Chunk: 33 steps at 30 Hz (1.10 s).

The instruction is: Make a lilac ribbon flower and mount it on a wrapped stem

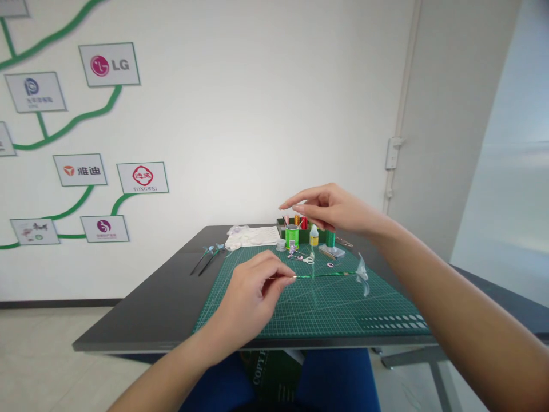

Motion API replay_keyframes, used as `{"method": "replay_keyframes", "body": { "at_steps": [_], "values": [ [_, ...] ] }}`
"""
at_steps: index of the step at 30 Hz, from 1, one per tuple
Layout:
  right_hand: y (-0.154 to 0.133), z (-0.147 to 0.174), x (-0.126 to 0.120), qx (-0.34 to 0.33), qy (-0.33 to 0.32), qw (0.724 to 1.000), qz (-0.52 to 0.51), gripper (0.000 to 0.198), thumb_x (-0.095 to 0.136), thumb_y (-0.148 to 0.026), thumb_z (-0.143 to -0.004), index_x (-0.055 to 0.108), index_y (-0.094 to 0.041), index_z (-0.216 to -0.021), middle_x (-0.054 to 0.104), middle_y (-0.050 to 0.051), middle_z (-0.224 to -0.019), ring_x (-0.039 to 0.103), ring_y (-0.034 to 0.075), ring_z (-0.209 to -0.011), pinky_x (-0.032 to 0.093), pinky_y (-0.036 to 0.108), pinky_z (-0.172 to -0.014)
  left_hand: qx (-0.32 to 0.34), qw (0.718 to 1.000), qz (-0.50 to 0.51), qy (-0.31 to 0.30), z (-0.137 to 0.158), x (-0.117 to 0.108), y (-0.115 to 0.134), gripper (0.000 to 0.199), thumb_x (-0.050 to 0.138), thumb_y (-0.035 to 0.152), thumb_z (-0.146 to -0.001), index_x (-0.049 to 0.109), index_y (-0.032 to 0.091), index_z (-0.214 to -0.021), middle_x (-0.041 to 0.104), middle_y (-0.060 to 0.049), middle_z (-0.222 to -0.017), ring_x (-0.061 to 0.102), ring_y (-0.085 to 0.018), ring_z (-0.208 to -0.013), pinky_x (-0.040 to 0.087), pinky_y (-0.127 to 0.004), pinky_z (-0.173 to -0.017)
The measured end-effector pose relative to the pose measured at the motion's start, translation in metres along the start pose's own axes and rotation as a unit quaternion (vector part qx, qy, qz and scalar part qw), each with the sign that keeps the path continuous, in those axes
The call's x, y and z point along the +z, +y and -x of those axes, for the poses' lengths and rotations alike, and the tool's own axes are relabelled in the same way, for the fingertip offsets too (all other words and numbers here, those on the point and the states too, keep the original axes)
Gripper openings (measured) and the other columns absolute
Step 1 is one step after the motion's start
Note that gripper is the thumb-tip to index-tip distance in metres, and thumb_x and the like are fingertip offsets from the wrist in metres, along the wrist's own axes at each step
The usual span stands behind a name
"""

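Note:
My left hand (257,286) pinches a thin stem wound with shiny green between thumb and forefinger, holding it level above the cutting mat (300,315). The green-wrapped stem (330,274) runs to the right and ends in a pale, translucent flower (362,276). A faint green strand (313,260) shows upright at the stem's middle; where its ends lie I cannot tell. Higher up, my right hand (328,206) hovers over the supplies with thumb and forefinger stretched out, a small gap between them. Its other fingers are partly curled and hidden.
Behind the stem are scissors (305,260), a bright green tin (292,236), a yellow-labelled bottle (314,236) and a green spool (330,238). Blue flowers on dark stems (210,257) lie at left. White paper (261,234) rests near the wall.

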State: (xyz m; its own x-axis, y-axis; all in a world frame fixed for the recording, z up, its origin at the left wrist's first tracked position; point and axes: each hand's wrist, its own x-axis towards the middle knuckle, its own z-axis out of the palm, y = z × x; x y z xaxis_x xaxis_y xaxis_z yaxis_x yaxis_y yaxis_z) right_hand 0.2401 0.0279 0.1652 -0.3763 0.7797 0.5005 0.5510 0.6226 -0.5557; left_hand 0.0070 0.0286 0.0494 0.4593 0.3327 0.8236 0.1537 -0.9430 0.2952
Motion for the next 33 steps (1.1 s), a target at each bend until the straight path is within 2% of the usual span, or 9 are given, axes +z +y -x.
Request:
{"method": "replay_keyframes", "body": {
  "at_steps": [5,10,16,20,24,27,29,31,33],
  "values": [
    [0.046,-0.002,0.014,0.061,-0.023,0.997,-0.036,0.033,0.065,-0.033,-0.1,0.084,-0.014,-0.121,0.05,-0.008,-0.045,0.039,0.008,-0.037,0.029,0.021,-0.039,-0.022,0.999,0.0,0.023,0.002,-0.004,0.005,0.016,0.068,0.012,-0.1,0.074,0.019,-0.087,0.069,-0.001,-0.078,0.062,-0.014,-0.066,0.045,-0.025,-0.061],
    [0.094,0.021,0.048,0.104,-0.087,0.985,-0.111,0.042,0.072,-0.044,-0.093,0.083,-0.012,-0.118,0.05,-0.009,-0.045,0.04,0.009,-0.037,0.031,0.02,-0.038,-0.059,0.996,0.023,0.06,0.007,-0.004,0.003,0.015,0.069,0.015,-0.098,0.074,0.02,-0.086,0.069,-0.002,-0.077,0.062,-0.015,-0.067,0.049,-0.026,-0.062],
    [0.111,0.063,0.081,0.126,-0.098,0.983,-0.093,0.045,0.062,-0.043,-0.102,0.079,-0.011,-0.129,0.052,-0.008,-0.049,0.04,0.008,-0.037,0.035,0.02,-0.042,-0.111,0.985,0.095,0.09,0.01,0.002,-0.014,0.012,0.07,0.02,-0.096,0.082,0.02,-0.094,0.07,-0.004,-0.08,0.064,-0.016,-0.071,0.05,-0.025,-0.063],
    [0.127,0.077,0.082,0.185,-0.061,0.979,-0.058,0.053,0.062,-0.049,-0.1,0.076,-0.01,-0.133,0.054,-0.008,-0.052,0.045,0.01,-0.04,0.039,0.022,-0.046,-0.154,0.972,0.148,0.098,0.011,0.005,-0.028,0.012,0.074,0.023,-0.091,0.084,0.019,-0.086,0.071,-0.005,-0.079,0.064,-0.015,-0.07,0.049,-0.024,-0.062],
    [0.157,0.089,0.064,0.253,-0.002,0.967,0.004,0.054,0.056,-0.048,-0.098,0.077,-0.009,-0.129,0.057,-0.005,-0.051,0.047,0.013,-0.04,0.042,0.025,-0.048,-0.202,0.954,0.197,0.097,0.011,0.007,-0.039,0.01,0.078,0.027,-0.086,0.084,0.018,-0.085,0.072,-0.004,-0.08,0.06,-0.013,-0.066,0.046,-0.023,-0.057],
    [0.176,0.106,0.042,0.329,0.061,0.938,0.088,0.041,0.057,-0.035,-0.094,0.083,-0.012,-0.115,0.063,0.001,-0.052,0.054,0.018,-0.042,0.046,0.03,-0.05,-0.223,0.944,0.222,0.096,0.013,0.008,-0.043,0.012,0.08,0.03,-0.084,0.084,0.019,-0.085,0.071,-0.003,-0.078,0.055,-0.012,-0.061,0.042,-0.022,-0.052],
    [0.183,0.12,0.028,0.388,0.12,0.899,0.164,0.031,0.059,-0.025,-0.087,0.085,-0.014,-0.1,0.069,0.008,-0.056,0.063,0.024,-0.049,0.05,0.035,-0.054,-0.229,0.941,0.228,0.097,0.014,0.008,-0.044,0.012,0.081,0.031,-0.084,0.084,0.019,-0.085,0.07,-0.003,-0.077,0.052,-0.011,-0.059,0.039,-0.021,-0.05],
    [0.18,0.133,0.02,0.43,0.177,0.854,0.232,0.029,0.059,-0.02,-0.084,0.086,-0.014,-0.095,0.077,0.018,-0.07,0.073,0.033,-0.063,0.052,0.041,-0.061,-0.231,0.94,0.229,0.099,0.014,0.008,-0.043,0.013,0.083,0.032,-0.083,0.084,0.019,-0.085,0.07,-0.003,-0.076,0.05,-0.011,-0.058,0.036,-0.021,-0.048],
    [0.166,0.141,0.021,0.439,0.214,0.828,0.275,0.034,0.058,-0.022,-0.088,0.086,-0.015,-0.105,0.082,0.024,-0.092,0.078,0.04,-0.081,0.055,0.047,-0.07,-0.235,0.938,0.235,0.094,0.014,0.007,-0.04,0.014,0.084,0.033,-0.081,0.084,0.019,-0.084,0.068,-0.002,-0.073,0.048,-0.01,-0.056,0.034,-0.021,-0.046]
  ]
}}
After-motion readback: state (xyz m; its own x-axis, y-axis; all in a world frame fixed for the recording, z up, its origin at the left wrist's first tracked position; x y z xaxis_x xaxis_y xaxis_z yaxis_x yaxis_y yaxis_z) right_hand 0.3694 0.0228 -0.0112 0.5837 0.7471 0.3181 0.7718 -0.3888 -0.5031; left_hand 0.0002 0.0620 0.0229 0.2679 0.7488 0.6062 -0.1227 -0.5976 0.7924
